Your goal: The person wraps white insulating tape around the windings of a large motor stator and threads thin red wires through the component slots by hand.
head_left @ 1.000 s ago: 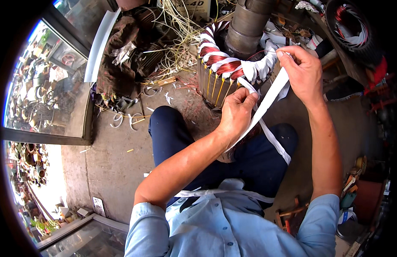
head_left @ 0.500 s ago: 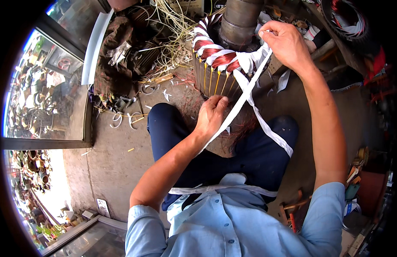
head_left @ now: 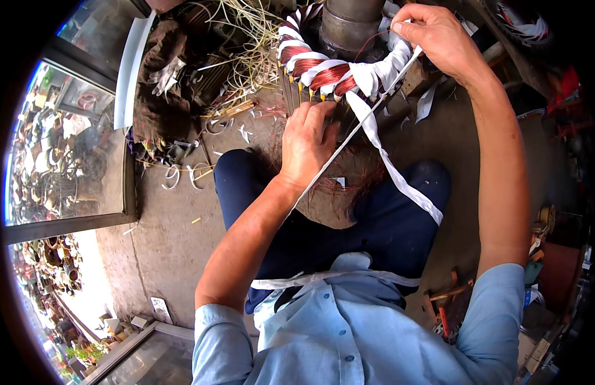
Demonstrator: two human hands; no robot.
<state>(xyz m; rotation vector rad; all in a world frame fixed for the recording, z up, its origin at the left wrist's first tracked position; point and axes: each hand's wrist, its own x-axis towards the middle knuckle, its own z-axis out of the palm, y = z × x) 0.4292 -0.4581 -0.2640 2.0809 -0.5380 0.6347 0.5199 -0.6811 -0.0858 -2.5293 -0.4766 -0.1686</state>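
In front of me stands a motor stator (head_left: pixel 284 96), its ring of dark red copper windings (head_left: pixel 328 76) spirally bound with white cloth tape (head_left: pixel 367 76). At the ring's far right, my right hand (head_left: pixel 439 42) is closed in a pinch, with the taut, narrowed tape strip (head_left: pixel 349 138) running from it down across my left forearm. A thin red wire (head_left: pixel 369 43) curves up near its fingertips. My left hand (head_left: pixel 308 138) lies against the stator's near side, fingers reaching up to the yellow slot strips (head_left: pixel 322 97), thumb apart. Another tape length (head_left: pixel 400 181) hangs from the ring over my right knee.
A dark metal cylinder (head_left: pixel 352 25) rises inside the ring. Pale loose strands (head_left: pixel 246 38) and a dark cloth heap (head_left: pixel 159 83) lie at the back left. A glass door frame (head_left: pixel 127 160) stands left. Another wound coil (head_left: pixel 525 25) sits far right, a small wooden stool (head_left: pixel 448 295) nearer.
My right hand has moved slightly up and right, and the strip looks narrower. My left hand has gone up the stator's side and its fingers have stretched out. The red wire now shows.
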